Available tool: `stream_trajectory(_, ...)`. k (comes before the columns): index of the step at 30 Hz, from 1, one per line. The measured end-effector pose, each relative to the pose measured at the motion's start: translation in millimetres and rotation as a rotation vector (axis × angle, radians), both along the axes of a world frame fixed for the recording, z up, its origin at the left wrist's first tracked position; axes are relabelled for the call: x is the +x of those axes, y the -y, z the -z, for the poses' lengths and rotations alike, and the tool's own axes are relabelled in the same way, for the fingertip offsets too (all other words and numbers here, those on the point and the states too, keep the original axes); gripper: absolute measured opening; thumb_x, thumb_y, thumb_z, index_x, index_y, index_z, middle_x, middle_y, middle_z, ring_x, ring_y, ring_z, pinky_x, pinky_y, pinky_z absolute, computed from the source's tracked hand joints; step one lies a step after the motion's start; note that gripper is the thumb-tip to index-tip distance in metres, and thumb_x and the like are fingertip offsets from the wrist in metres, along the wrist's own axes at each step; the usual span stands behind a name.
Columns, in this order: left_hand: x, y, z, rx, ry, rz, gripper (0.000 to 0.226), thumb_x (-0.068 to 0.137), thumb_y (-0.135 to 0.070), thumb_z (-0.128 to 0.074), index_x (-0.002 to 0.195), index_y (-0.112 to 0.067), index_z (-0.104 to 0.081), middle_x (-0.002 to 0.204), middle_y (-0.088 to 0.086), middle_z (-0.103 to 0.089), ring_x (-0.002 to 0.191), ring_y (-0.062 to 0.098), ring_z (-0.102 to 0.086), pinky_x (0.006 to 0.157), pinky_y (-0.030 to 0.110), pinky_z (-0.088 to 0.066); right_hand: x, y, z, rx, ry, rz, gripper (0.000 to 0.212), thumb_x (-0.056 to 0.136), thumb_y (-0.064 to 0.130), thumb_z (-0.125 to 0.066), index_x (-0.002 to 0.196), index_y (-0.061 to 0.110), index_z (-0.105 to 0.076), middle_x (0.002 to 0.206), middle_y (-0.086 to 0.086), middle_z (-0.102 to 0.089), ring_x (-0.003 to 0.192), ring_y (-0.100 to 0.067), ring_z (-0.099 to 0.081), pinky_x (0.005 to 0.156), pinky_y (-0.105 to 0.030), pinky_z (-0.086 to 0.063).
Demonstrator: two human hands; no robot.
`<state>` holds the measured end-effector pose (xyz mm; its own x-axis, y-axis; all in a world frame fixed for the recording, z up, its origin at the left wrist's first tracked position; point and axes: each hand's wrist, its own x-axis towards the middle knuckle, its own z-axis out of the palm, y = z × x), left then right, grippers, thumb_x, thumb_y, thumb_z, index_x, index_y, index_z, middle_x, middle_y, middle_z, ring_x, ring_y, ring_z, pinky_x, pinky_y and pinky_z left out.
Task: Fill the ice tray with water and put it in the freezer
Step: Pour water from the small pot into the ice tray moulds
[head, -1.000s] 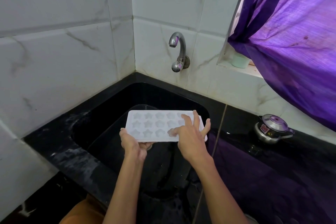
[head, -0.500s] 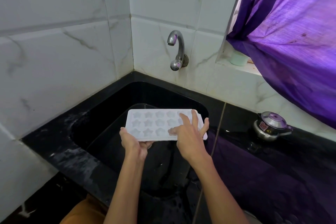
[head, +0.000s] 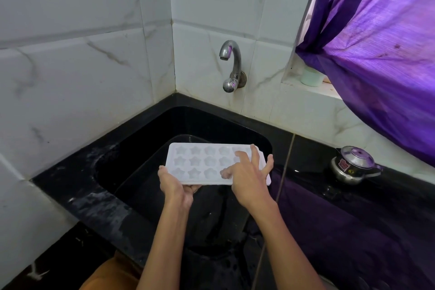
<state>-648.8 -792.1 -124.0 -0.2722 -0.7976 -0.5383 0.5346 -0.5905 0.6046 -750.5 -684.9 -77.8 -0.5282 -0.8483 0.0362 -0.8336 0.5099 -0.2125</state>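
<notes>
White ice tray (head: 200, 162) is held level over the black sink (head: 146, 148) at frame centre, below the tap (head: 231, 66). Its near-left corner is gripped by the left hand (head: 175, 187); right hand (head: 249, 178) fingers lie spread on its right end

1 white plastic ice tray w/ star-shaped moulds (head: 200, 163), 2 bare hands: left (head: 175, 186), right (head: 247, 180). 1 curved chrome wall tap (head: 231, 66), 1 black sink (head: 146, 148), 1 small steel pressure cooker (head: 353, 165), 1 pale green cup (head: 311, 77), 1 purple curtain (head: 381, 42).
</notes>
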Motion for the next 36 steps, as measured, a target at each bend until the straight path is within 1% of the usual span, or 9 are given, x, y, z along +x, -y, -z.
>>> stream_trajectory(5, -2.6, -2.1, -1.8, 0.0, -0.012, -0.006, 0.051, 0.099, -0.046, -0.023, 0.106, -0.014, -0.062, 0.098, 0.013, -0.071, 0.089, 0.035, -0.067, 0.054, 0.042, -0.055, -4.0, -1.9, -1.8, -0.069, 0.001, 0.023, 0.052, 0.075, -0.012, -0.057, 0.099, 0.032, -0.07, 0.15, 0.0, -0.027, 0.149, -0.026, 0.011, 0.107, -0.06, 0.022)
stream_trajectory(9, -3.4, -4.1, -3.2, -0.007, -0.013, -0.003, 0.052, 0.099, -0.046, -0.023, 0.11, -0.013, -0.062, 0.1, 0.013, -0.071, 0.091, 0.035, -0.067, 0.054, 0.042, -0.055, -1.5, 0.6, -4.2, -0.158, 0.0, 0.016, 0.057, 0.066, -0.017, -0.05, 0.102, 0.028, -0.058, 0.144, -0.001, -0.03, 0.149, -0.024, 0.007, 0.11, -0.058, 0.019)
stream_trajectory(14, -3.4, -3.1, -1.7, -0.013, -0.02, 0.002, 0.053, 0.099, -0.046, -0.023, 0.114, -0.013, -0.062, 0.099, 0.013, -0.072, 0.091, 0.035, -0.068, 0.055, 0.042, -0.056, 8.7, 6.9, -3.1, -0.092, 0.009, -0.082, 0.066, 0.073, -0.016, -0.052, 0.112, 0.036, -0.065, 0.156, -0.005, -0.018, 0.148, -0.029, 0.016, 0.107, -0.06, 0.023)
stream_trajectory(17, -3.3, -1.9, 0.3, -0.023, -0.021, -0.003, 0.05, 0.098, -0.045, -0.024, 0.107, -0.015, -0.063, 0.088, 0.01, -0.075, 0.085, 0.033, -0.07, 0.053, 0.042, -0.056, 13.7, 8.2, 0.4, -0.052, 0.013, -0.108, 0.072, 0.076, -0.017, -0.051, 0.119, 0.039, -0.063, 0.16, -0.008, -0.013, 0.147, -0.033, 0.016, 0.108, -0.062, 0.022)
stream_trajectory(22, -2.5, -1.4, 3.9, -0.029, -0.017, -0.006, 0.047, 0.098, -0.043, -0.026, 0.105, -0.016, -0.064, 0.089, 0.009, -0.075, 0.085, 0.032, -0.07, 0.055, 0.043, -0.057, 16.3, 8.1, 0.6, -0.039, -0.004, -0.107, 0.065, 0.076, -0.017, -0.053, 0.114, 0.034, -0.067, 0.156, -0.009, -0.021, 0.148, -0.035, 0.014, 0.106, -0.061, 0.024)
stream_trajectory(26, -4.2, -2.9, 2.0, -0.046, -0.022, 0.005, 0.049, 0.098, -0.044, -0.024, 0.106, -0.016, -0.063, 0.081, 0.006, -0.076, 0.08, 0.03, -0.071, 0.053, 0.04, -0.056, 18.9, 10.2, -0.1, -0.033, -0.027, -0.101, 0.063, 0.078, -0.015, -0.055, 0.119, 0.031, -0.065, 0.158, -0.011, -0.016, 0.147, -0.036, 0.016, 0.107, -0.063, 0.023)
stream_trajectory(29, -5.0, -4.1, 2.0, -0.052, -0.02, -0.002, 0.048, 0.098, -0.044, -0.024, 0.106, -0.017, -0.063, 0.087, 0.007, -0.075, 0.086, 0.031, -0.069, 0.054, 0.039, -0.056, 19.6, 10.0, -0.5, -0.022, -0.038, -0.1, 0.065, 0.078, -0.014, -0.056, 0.122, 0.034, -0.064, 0.159, -0.01, -0.015, 0.147, -0.036, 0.017, 0.106, -0.062, 0.023)
stream_trajectory(32, -4.8, -4.6, 3.3, -0.056, -0.016, -0.006, 0.047, 0.099, -0.045, -0.024, 0.101, -0.019, -0.063, 0.086, 0.007, -0.075, 0.085, 0.03, -0.069, 0.053, 0.039, -0.056, 19.0, 9.0, -1.4, -0.019, -0.033, -0.096, 0.063, 0.078, -0.013, -0.056, 0.117, 0.035, -0.066, 0.157, -0.009, -0.02, 0.147, -0.036, 0.015, 0.107, -0.063, 0.022)
stream_trajectory(36, -6.4, -4.9, 2.7, -0.049, -0.011, -0.002, 0.05, 0.099, -0.046, -0.024, 0.107, -0.016, -0.063, 0.089, 0.009, -0.074, 0.084, 0.031, -0.069, 0.05, 0.038, -0.055, 19.0, 8.1, -2.4, -0.018, -0.036, -0.085, 0.061, 0.078, -0.014, -0.055, 0.115, 0.033, -0.067, 0.156, -0.01, -0.021, 0.147, -0.036, 0.015, 0.106, -0.063, 0.023)
